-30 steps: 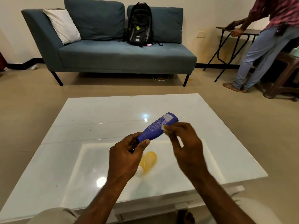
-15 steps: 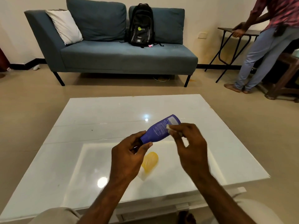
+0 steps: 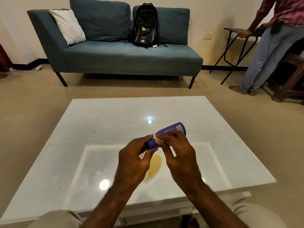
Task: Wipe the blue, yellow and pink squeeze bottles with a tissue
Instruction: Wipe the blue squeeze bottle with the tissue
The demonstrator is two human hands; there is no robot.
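Beyond the glossy white desk (image 3: 98, 122) a blue-grey sofa (image 3: 131, 58) stands against the wall with a black backpack (image 3: 145, 25) and a white cushion (image 3: 67, 25) on it, and at the far right a second person (image 3: 271, 38) leans on a small folding table (image 3: 236, 30). Both of the wearer's hands are raised above the middle of the desk, holding the blue squeeze bottle (image 3: 172, 129) clear of the surface. The left hand (image 3: 134, 160) has its thumb and fingers curled round the bottle's near, lower end. The right hand (image 3: 179, 155) pinches a small wad of white tissue (image 3: 156, 138) against the bottle's side, just beside the left fingertips. The bottle's long axis runs from that gripped end up and away to the right, so its labelled far end sticks out past the right hand's knuckles. The uncovered length therefore lies ahead of the tissue along that axis, and a wiping stroke would likely have to travel that way while the left hand steadies the bottle. The yellow squeeze bottle (image 3: 154, 165) lies on the desk directly beneath the hands, partly hidden by them. A pinkish patch (image 3: 142, 156) under the left hand may be the pink bottle, though too little shows to be sure
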